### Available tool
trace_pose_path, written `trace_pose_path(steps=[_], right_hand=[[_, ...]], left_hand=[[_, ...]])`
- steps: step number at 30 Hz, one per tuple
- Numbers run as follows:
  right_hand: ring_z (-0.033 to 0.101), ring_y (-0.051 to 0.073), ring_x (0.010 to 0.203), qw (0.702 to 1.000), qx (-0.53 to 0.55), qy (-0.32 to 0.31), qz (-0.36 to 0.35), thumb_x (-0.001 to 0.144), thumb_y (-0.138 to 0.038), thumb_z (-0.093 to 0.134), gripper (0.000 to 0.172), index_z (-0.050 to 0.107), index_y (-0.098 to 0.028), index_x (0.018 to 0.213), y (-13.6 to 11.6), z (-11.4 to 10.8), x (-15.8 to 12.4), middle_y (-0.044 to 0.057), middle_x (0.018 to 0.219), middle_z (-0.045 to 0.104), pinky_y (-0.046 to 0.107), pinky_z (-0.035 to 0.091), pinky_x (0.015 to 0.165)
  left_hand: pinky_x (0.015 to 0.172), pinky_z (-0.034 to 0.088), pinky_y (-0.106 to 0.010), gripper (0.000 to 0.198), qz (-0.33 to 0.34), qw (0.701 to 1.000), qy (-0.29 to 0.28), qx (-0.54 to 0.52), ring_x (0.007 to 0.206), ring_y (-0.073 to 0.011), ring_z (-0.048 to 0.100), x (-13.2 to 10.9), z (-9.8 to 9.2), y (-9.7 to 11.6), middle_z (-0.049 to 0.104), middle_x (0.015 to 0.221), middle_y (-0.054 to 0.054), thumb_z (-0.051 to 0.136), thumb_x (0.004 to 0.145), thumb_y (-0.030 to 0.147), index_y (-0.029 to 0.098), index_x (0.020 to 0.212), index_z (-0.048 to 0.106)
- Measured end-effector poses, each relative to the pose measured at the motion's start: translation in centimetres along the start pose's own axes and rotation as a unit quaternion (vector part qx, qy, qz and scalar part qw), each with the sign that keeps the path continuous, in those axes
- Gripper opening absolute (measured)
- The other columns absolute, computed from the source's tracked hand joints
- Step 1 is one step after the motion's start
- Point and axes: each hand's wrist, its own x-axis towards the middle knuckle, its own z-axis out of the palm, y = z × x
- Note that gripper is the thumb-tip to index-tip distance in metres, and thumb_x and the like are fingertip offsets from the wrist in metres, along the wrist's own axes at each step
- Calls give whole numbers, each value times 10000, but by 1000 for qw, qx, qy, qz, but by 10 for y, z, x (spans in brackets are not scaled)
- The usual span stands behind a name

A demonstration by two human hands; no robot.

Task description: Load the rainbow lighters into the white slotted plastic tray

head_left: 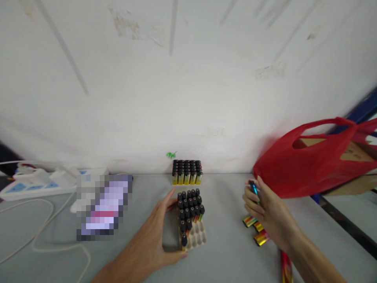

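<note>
My left hand [156, 236] spans the left side of a pale slotted tray [198, 235], its thumb at the near corner and its fingers at the far corner. Black-topped lighters [190, 204] stand upright in the tray's far rows and along its left edge; bare slots show at the near right. Over to the right, my right hand [259, 198] is closed around a lighter [253, 188] with a dark top and a shiny blue body, held above the table. Below that hand lie several shiny gold and red lighters [261, 237], partly hidden by it.
Against the wall stands a block of upright yellow-bodied lighters [187, 179]. At left are a pixelated phone-like object [107, 206], a white power strip [38, 184] and loose cables. A red bag [294, 169] with cardboard inside sits at right. Shiny red wrapping [286, 267] lies near the front.
</note>
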Motion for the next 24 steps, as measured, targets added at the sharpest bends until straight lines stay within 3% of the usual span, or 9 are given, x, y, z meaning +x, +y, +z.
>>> trace_pose_path(steps=[2,5,9,12,15,18,24], right_hand=[[146,68,525,999,-22,-30,22,998,-572,777,407,697,-174,968,9,23,-4,-93,698,352,201,171,447],[191,86,540,997,-47,-60,3,1035,-610,706,437,701,-174,1061,22,51,-7,-85,681,371,218,181,478],[226,105,546,996,-35,-86,-11,1037,-673,659,471,669,-203,1050,35,70,-5,-83,658,383,237,215,501],[100,105,546,994,1,-103,36,1000,-712,681,527,597,-212,857,45,67,-2,-113,628,229,249,135,487],[72,97,530,990,25,-117,76,959,-743,690,655,412,-234,654,56,56,-2,-117,598,172,269,104,475],[79,87,498,985,45,-118,114,903,-729,724,684,324,-257,611,66,48,-3,-121,560,163,283,98,462],[82,77,466,981,64,-102,153,824,-698,745,647,316,-267,602,76,47,-2,-130,536,162,280,88,445]], left_hand=[[1290,358,-737,1471,-2,1000,4,-10,1536,-443,512,0,1,1,482,1699,-108,1013,694,167,500,1751,45],[1299,351,-728,1492,4,1000,10,-21,1541,-438,503,0,1,2,475,1701,-101,1014,666,130,503,1750,58],[1298,347,-739,1494,1,1000,-9,0,1553,-446,483,-1,0,2,453,1711,-102,1008,684,147,505,1746,20],[1293,330,-772,1460,4,1000,-18,16,1558,-463,467,-1,-1,2,425,1725,-121,987,713,164,489,1743,4],[1290,331,-781,1396,13,999,-20,24,1565,-464,455,-1,-1,3,396,1741,-127,948,748,178,468,1743,12],[1294,342,-767,1365,12,1000,-20,21,1569,-456,455,0,-1,3,402,1742,-109,923,747,171,472,1738,34],[1295,371,-746,1410,7,999,-21,32,1564,-473,461,-2,0,-2,411,1740,-98,949,718,190,487,1736,20]])
